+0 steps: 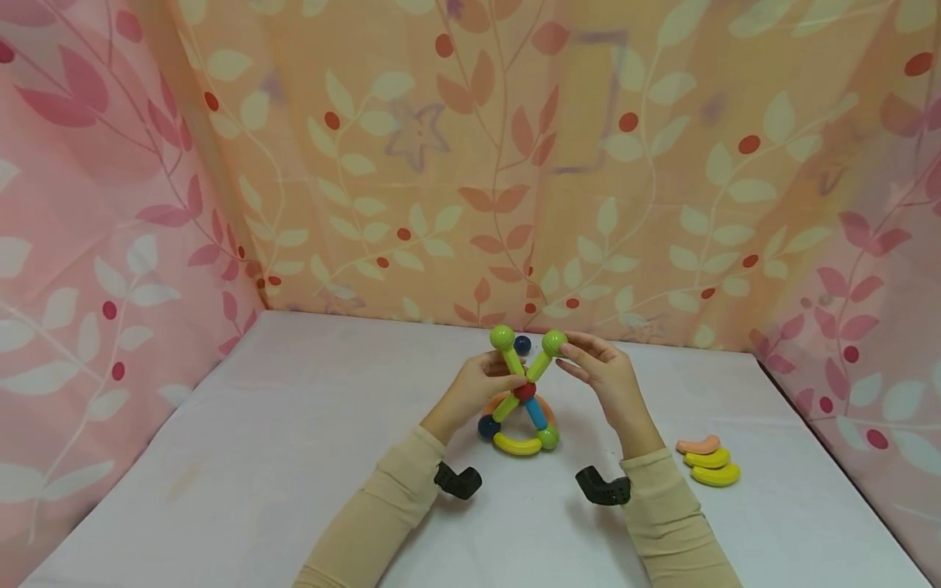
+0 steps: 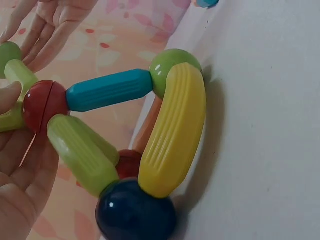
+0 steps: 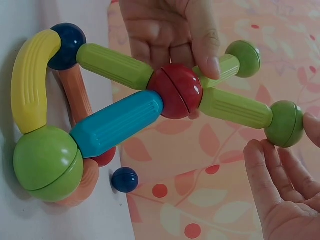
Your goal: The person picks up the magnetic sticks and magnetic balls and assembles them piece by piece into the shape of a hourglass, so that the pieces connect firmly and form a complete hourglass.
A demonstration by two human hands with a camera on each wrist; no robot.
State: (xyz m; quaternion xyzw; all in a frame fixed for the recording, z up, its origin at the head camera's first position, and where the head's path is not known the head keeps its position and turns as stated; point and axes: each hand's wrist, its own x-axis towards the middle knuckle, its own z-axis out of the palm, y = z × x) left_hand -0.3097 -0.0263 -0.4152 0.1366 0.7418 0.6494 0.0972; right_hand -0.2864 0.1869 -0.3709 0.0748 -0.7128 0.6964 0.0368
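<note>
A structure of rods and balls stands on the table, with a red ball point(image 1: 524, 390) at its middle. Two light green rods rise from that ball in a V, each topped by a green ball point(image 1: 502, 336). My left hand point(image 1: 470, 392) pinches one of these rods point(image 3: 225, 70) close to the red ball. On the other rod, the end ball point(image 3: 284, 124) sits between the thumb and fingertips of my right hand point(image 1: 606, 380). Below, green and blue rods point(image 2: 110, 90) lead down to a base with a curved yellow piece point(image 2: 175, 130), a dark blue ball point(image 2: 135, 210) and orange pieces.
A loose dark blue ball point(image 1: 523, 345) lies behind the structure near the table's back edge. To the right of my right forearm lie one curved orange piece point(image 1: 698, 445) and two curved yellow pieces point(image 1: 715, 475). Patterned cloth point(image 1: 441, 204) hangs around the white table point(image 1: 257, 457).
</note>
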